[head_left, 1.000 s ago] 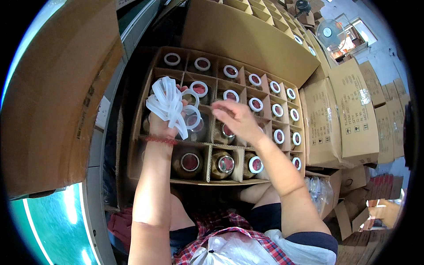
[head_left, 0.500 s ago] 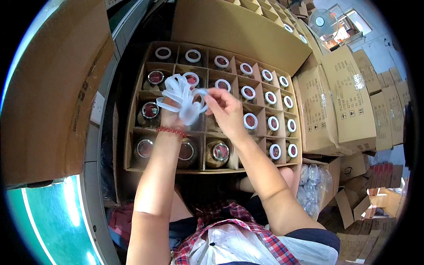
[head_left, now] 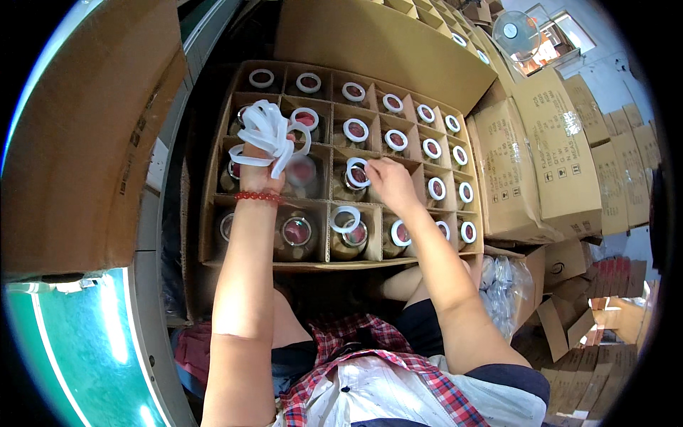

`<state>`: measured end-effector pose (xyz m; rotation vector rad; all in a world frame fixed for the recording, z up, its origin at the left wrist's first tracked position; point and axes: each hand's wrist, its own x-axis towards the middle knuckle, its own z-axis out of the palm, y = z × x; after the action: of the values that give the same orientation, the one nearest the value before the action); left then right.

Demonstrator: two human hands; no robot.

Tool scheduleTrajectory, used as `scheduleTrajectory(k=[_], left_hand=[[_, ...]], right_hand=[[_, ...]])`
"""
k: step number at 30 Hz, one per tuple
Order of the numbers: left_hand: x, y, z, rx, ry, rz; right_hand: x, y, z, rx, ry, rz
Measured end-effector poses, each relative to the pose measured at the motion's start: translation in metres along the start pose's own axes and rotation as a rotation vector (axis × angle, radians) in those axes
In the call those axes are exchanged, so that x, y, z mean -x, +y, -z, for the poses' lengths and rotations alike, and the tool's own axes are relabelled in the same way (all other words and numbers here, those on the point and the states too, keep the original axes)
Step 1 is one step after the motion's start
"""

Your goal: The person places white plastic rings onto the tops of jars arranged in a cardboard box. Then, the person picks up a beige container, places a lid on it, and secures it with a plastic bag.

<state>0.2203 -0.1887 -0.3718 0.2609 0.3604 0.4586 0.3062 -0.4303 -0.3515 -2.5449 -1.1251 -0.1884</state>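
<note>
My left hand (head_left: 262,173), a red bead bracelet at its wrist, grips a bunch of white plastic rings (head_left: 265,128) above the left part of a divided carton (head_left: 299,265). Glass jars stand singly in its cells, many with a white ring around the mouth. My right hand (head_left: 393,183) pinches a single white ring (head_left: 356,163), which lies slightly askew over a jar's mouth in the second row from the front. Another ring (head_left: 346,220) rests off-centre on a front-row jar (head_left: 354,238). Beside it, a front jar (head_left: 296,231) has a bare rim.
Behind the carton stands another divided carton (head_left: 384,50) with ringed jars. Closed cardboard boxes (head_left: 551,156) are stacked at the right, near a fan (head_left: 516,35). A plastic bag (head_left: 505,292) lies at the lower right. A large cardboard box (head_left: 85,142) stands at the left.
My right hand has parted from the bunch, moving right and down to a jar with a ring. My left hand has shifted left with the bunch. A ring now lies on a front-row jar.
</note>
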Motion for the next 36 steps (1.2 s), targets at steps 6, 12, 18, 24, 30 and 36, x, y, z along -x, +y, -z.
scheduleTrajectory(k=[6,12,18,24,30,36], left_hand=[[0.005,0.019,0.015,-0.002,-0.161,0.071],[0.026,0.042,0.02,-0.003,-0.306,-0.029],[0.059,0.045,0.015,-0.093,-0.11,-0.009],[0.117,0.044,0.021,-0.04,-0.139,0.041],[0.135,0.017,0.064,-0.103,-0.099,-0.033],[0.126,0.005,0.05,-0.07,-0.078,-0.067]], right_hand=[[0.01,-0.007,-0.008,0.37,-0.184,0.019],[-0.002,0.005,-0.005,0.353,-0.235,0.127],[-0.002,-0.001,-0.022,0.302,-0.151,0.074],[0.015,-0.006,-0.012,0.082,-0.043,0.007],[0.034,-0.031,0.015,0.067,0.035,0.214],[0.054,-0.064,0.011,0.103,-0.257,0.255]])
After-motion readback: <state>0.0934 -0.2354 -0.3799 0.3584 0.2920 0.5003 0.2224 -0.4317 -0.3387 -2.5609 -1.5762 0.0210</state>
